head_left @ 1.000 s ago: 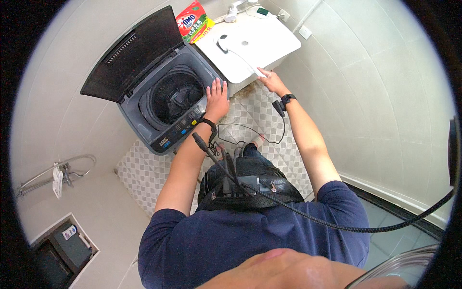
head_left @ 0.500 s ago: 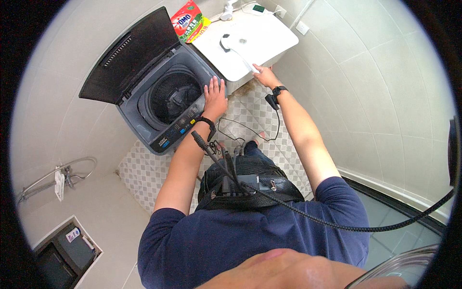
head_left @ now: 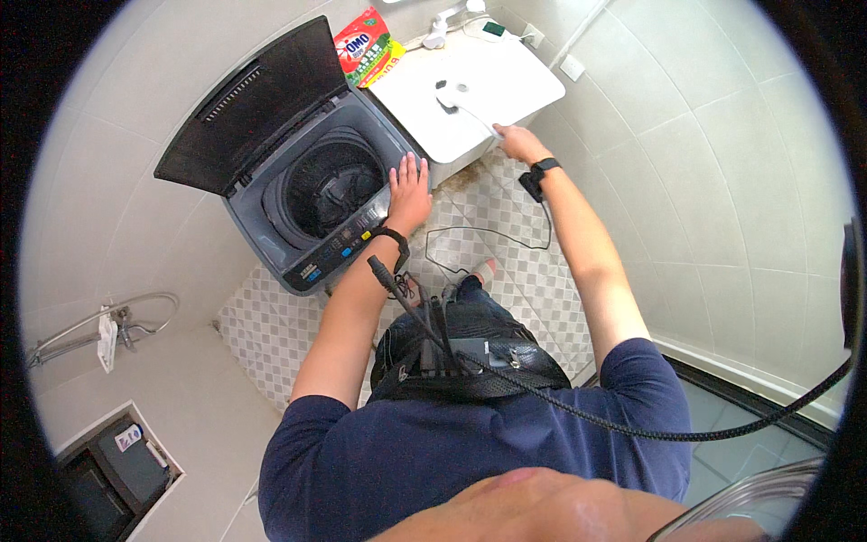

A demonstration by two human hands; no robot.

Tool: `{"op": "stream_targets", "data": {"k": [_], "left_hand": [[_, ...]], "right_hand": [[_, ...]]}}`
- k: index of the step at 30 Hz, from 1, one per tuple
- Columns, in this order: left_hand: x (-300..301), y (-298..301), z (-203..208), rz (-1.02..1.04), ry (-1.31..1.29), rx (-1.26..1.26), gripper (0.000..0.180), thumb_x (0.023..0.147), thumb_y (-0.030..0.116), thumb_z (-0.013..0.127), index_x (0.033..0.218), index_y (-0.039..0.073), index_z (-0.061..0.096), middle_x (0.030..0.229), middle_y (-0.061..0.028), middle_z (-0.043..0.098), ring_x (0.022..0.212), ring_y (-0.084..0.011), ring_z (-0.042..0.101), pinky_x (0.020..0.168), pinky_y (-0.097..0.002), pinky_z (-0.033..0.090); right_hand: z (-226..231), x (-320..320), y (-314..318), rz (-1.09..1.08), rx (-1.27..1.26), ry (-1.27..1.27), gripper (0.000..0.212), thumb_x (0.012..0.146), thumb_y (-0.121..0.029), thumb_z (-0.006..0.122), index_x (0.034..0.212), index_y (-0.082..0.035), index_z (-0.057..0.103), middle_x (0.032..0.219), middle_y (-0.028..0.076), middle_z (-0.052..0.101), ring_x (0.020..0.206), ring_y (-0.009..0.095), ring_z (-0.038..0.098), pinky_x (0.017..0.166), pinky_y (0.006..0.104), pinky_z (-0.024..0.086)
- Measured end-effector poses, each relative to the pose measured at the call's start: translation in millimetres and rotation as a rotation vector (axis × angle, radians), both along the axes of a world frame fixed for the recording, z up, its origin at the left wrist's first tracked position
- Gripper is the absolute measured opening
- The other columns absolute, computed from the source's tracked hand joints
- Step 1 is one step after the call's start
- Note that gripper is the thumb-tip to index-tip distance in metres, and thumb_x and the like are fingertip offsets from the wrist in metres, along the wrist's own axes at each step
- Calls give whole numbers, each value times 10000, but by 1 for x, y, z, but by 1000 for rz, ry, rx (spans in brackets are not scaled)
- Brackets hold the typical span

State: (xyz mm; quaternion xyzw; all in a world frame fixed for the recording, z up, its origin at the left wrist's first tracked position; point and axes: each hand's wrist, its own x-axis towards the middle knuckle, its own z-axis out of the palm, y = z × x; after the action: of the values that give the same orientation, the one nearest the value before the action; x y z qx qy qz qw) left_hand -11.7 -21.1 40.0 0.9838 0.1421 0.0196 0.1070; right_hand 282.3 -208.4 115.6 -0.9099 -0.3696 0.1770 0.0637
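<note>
My right hand (head_left: 522, 143) is closed round the thin end of a long-handled white brush (head_left: 477, 117). The brush head, with dark patches at its edge, is over the white washbasin (head_left: 417, 117), close by the drain. My left hand (head_left: 409, 194) lies flat, fingers stretched out, on the front right corner of a grey top-loading washing machine (head_left: 256, 237). Its dark lid (head_left: 257, 108) stands raised, and the drum (head_left: 332, 185) shows inside. The bristles' shape is too small to make out.
A red, green and yellow detergent bag (head_left: 368, 50) stands behind the basin's left end, beside the faucet (head_left: 440, 32). A black cable (head_left: 488, 230) loops from my right wrist over the tiled floor (head_left: 271, 330). A shower hose (head_left: 144, 298) hangs at left.
My right hand has moved right with the brush, and the brush head has come closer to the drain. The whole view has shifted slightly. My left hand stays on the washing machine.
</note>
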Motion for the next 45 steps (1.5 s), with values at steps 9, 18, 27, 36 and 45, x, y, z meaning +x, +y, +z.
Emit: {"op": "stream_targets", "data": {"k": [9, 18, 27, 36, 45], "left_hand": [[-2, 3, -3, -8, -23, -45, 961, 1011, 294, 758, 1774, 24, 240, 1851, -289, 129, 1727, -430, 125, 1374, -624, 126], [-2, -1, -2, 11, -73, -25, 956, 974, 291, 771, 1754, 12, 293, 1832, -297, 191, 1713, -437, 177, 1365, -638, 151], [-4, -1, -1, -4, -89, -11, 963, 965, 297, 777, 1751, 13, 299, 1825, -304, 202, 1701, -446, 201, 1357, -651, 169], [-3, -1, 2, -7, -51, -22, 953, 985, 289, 763, 1759, 12, 281, 1824, -314, 192, 1704, -460, 184, 1357, -653, 160], [-1, -1, 3, 1, -39, 6, 952, 985, 300, 766, 1754, 6, 287, 1829, -309, 190, 1708, -451, 182, 1360, -647, 156]], "right_hand": [[-66, -7, 9, -74, 308, 68, 670, 982, -131, 676, 1646, -129, 579, 914, 168, 758, 642, 245, 697, 602, 412, 580], [14, -62, -5, -492, 460, 648, 603, 1078, -263, 734, 1651, -139, 596, 771, -23, 575, 594, 91, 476, 496, 307, 392], [-85, -84, 53, -452, 777, 604, 601, 1094, -231, 703, 1668, -115, 566, 723, -29, 576, 572, 86, 464, 501, 304, 388], [-90, -40, 95, -783, 903, 934, 745, 1092, -174, 684, 1768, -127, 372, 725, -24, 572, 555, 88, 483, 446, 295, 362], [-53, -95, 58, -569, 785, 856, 666, 1117, -200, 676, 1741, -153, 449, 776, -27, 574, 533, 73, 429, 445, 273, 337]]}}
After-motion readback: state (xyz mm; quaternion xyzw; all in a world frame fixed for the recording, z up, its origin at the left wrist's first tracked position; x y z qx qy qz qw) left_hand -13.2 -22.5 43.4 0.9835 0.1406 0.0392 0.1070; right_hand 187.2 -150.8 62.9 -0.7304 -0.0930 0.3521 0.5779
